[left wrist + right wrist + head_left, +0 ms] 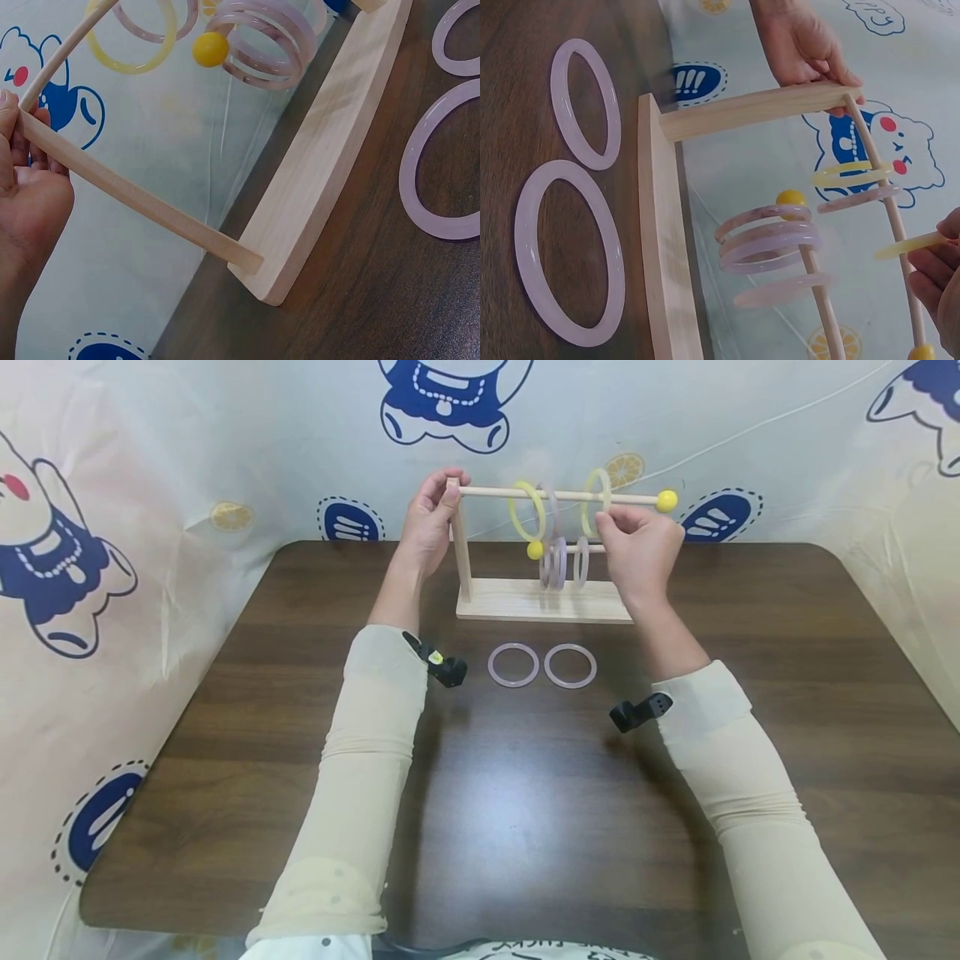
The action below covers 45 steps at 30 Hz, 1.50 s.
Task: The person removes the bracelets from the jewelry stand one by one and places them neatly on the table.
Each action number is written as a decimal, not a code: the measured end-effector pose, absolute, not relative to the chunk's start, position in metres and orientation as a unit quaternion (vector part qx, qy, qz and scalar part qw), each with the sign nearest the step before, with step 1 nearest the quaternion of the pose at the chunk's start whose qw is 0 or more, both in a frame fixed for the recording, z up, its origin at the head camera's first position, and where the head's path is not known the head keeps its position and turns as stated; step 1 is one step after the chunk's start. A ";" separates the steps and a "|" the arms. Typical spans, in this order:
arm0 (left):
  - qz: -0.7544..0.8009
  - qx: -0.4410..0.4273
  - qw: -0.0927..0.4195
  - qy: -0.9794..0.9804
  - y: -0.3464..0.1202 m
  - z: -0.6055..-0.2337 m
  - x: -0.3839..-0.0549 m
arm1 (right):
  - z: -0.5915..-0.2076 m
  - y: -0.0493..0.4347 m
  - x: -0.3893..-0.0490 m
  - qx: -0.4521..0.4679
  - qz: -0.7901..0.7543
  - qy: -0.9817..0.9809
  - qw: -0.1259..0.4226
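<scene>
My left hand grips the top corner of a wooden bangle stand, where the upright post meets the upper rod. The right hand pinches a pale yellow bangle that encircles that rod, near the end with the yellow ball. Farther along the same rod hang a brighter yellow bangle and a translucent purple one. Several purple bangles and a pale pink bangle hang on the lower rod, which has its own yellow ball.
Two lilac bangles, a left one and a right one, lie flat side by side on the dark wooden table, just in front of the stand's base. Behind the table hangs a patterned cloth.
</scene>
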State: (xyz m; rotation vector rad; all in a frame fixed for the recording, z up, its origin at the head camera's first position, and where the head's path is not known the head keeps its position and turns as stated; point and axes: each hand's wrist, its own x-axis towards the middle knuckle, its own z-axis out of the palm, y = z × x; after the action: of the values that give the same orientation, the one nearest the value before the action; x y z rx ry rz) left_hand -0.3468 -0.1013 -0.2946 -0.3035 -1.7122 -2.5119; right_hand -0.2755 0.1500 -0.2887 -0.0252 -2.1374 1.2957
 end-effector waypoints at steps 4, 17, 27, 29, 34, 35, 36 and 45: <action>-0.822 -0.102 0.046 -0.559 -0.101 -0.295 -0.347 | -0.288 0.152 -0.275 -0.011 0.499 -0.805 0.322; -0.823 -0.105 0.053 -0.555 -0.101 -0.295 -0.346 | -0.284 0.157 -0.273 -0.021 0.520 -0.791 0.321; -0.822 -0.100 0.045 -0.558 -0.103 -0.295 -0.346 | -0.283 0.160 -0.270 -0.027 0.527 -0.790 0.313; -0.823 -0.101 0.046 -0.557 -0.102 -0.295 -0.346 | -0.283 0.161 -0.270 -0.028 0.531 -0.786 0.315; -0.824 -0.102 0.044 -0.556 -0.101 -0.295 -0.347 | -0.284 0.164 -0.268 -0.035 0.531 -0.784 0.320; -0.824 -0.103 0.044 -0.556 -0.101 -0.294 -0.347 | -0.284 0.165 -0.268 -0.036 0.530 -0.785 0.319; -0.823 -0.103 0.044 -0.557 -0.101 -0.294 -0.347 | -0.285 0.165 -0.268 -0.037 0.526 -0.788 0.318; -0.822 -0.102 0.043 -0.559 -0.102 -0.294 -0.346 | -0.289 0.168 -0.266 -0.036 0.507 -0.795 0.330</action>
State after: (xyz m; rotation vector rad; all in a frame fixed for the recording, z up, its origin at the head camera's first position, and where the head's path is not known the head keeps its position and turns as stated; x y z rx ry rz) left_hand -0.3457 -0.1020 -0.2941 -0.3124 -1.7099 -2.5136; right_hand -0.2663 0.1679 -0.2894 -0.0938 -2.0797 1.3265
